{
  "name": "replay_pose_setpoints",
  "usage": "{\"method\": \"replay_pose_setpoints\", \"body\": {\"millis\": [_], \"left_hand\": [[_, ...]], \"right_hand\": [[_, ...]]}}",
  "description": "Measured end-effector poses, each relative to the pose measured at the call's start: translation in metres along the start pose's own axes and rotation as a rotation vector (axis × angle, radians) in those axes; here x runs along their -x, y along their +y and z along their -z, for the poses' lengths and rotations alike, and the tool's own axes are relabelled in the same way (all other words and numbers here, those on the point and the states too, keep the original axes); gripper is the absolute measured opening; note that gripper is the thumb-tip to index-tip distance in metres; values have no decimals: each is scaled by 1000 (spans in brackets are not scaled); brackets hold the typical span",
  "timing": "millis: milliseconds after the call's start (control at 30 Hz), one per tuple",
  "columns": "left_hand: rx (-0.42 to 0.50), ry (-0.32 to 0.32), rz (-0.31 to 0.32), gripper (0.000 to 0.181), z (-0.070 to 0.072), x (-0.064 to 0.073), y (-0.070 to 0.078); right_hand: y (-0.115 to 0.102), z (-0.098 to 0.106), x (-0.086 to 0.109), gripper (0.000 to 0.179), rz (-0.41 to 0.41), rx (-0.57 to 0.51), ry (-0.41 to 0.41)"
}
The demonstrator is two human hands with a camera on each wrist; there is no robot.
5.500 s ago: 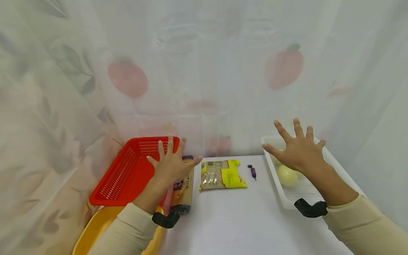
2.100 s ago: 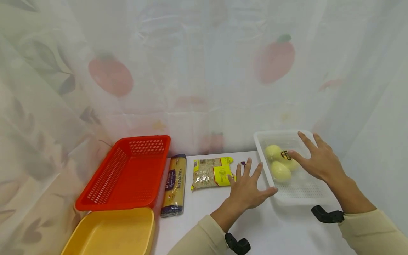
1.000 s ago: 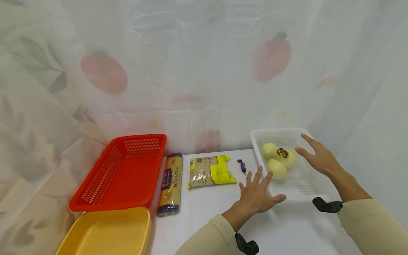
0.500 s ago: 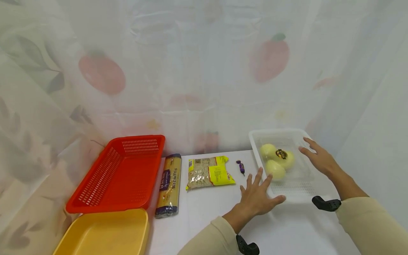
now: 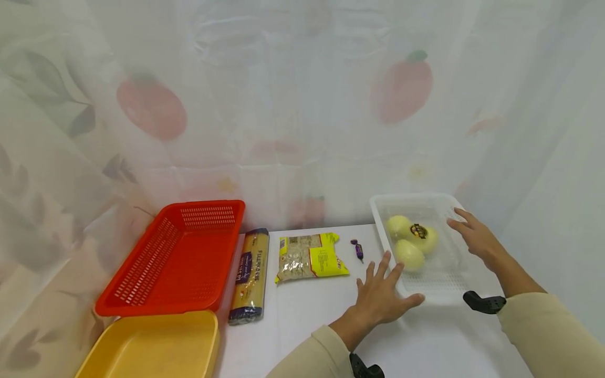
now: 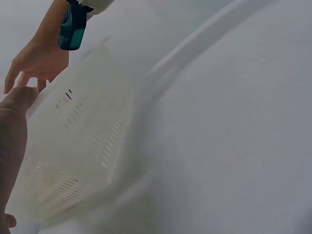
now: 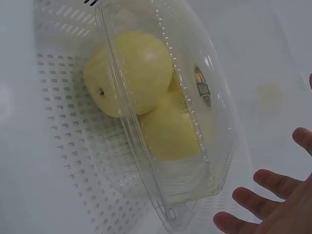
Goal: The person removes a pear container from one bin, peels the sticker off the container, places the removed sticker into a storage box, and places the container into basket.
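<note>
A white perforated plastic basket (image 5: pixel 378 215) stands at the right of the table. Inside it lies a clear plastic clamshell (image 7: pixel 214 131) with a dark, gold-lettered label, and pale yellow round fruits (image 5: pixel 409 255) show through its lid. My left hand (image 5: pixel 380 299) is at the basket's near left side, fingers spread, palm down, fingertips overlapping the rim in the head view. At the right rim is my right hand (image 5: pixel 482 241), its fingers apart and reaching inward. In the right wrist view those fingers (image 7: pixel 278 184) are beside the clamshell, with a gap between. Neither hand holds anything.
Left of the basket lie a purple wrapped candy (image 5: pixel 360 252), a yellow and clear bag of grain-like food (image 5: pixel 302 257) and a long pasta packet (image 5: pixel 250 278). A red perforated basket (image 5: pixel 184 262) and a yellow basin (image 5: pixel 156 341) stand far left. A printed curtain (image 5: pixel 283 105) hangs behind.
Over several seconds my left hand has moved right, from over the red basket to the white basket's left side. My right hand has shifted to its right rim. Lately both barely move.
</note>
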State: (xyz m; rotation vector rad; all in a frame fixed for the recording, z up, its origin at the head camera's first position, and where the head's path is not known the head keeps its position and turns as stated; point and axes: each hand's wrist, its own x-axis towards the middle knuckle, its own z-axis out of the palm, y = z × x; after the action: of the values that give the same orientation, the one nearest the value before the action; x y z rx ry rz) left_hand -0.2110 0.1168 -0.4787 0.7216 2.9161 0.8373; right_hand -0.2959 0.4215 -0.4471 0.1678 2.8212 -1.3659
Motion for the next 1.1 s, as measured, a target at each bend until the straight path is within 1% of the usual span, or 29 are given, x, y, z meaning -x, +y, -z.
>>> {"method": "replay_pose_setpoints", "body": {"millis": [33, 67, 100, 167, 300, 400, 533, 600, 700, 867, 1100], "left_hand": [[3, 2, -1, 82, 0, 0, 0], [7, 5, -1, 82, -1, 0, 0], [9, 6, 0, 82, -1, 0, 0], [9, 12, 3, 82, -2, 1, 0], [6, 19, 11, 82, -3, 1, 0], [6, 18, 16, 82, -3, 1, 1], [10, 10, 18, 82, -4, 1, 1], [11, 6, 15, 83, -5, 1, 0], [10, 1, 13, 83, -5, 0, 0], [0, 8, 15, 84, -5, 1, 0], [4, 8, 15, 84, -4, 2, 1]], "right_hand": [[8, 1, -5, 80, -2, -12, -12], [12, 1, -8, 81, -14, -20, -7], [12, 0, -7, 82, -32, -29, 3], [1, 1, 1, 86, -58, -66, -30], [-34, 2, 25, 94, -138, -115, -97], [-46, 1, 33, 96, -205, -143, -165], [-42, 0, 32, 104, -283, -198, -240], [-38, 0, 30, 109, -315, -224, -258], [-32, -2, 24, 116, -361, -238, -264], [-33, -3, 23, 113, -390, -262, -286], [-37, -4, 23, 105, -403, -294, -324]]}}
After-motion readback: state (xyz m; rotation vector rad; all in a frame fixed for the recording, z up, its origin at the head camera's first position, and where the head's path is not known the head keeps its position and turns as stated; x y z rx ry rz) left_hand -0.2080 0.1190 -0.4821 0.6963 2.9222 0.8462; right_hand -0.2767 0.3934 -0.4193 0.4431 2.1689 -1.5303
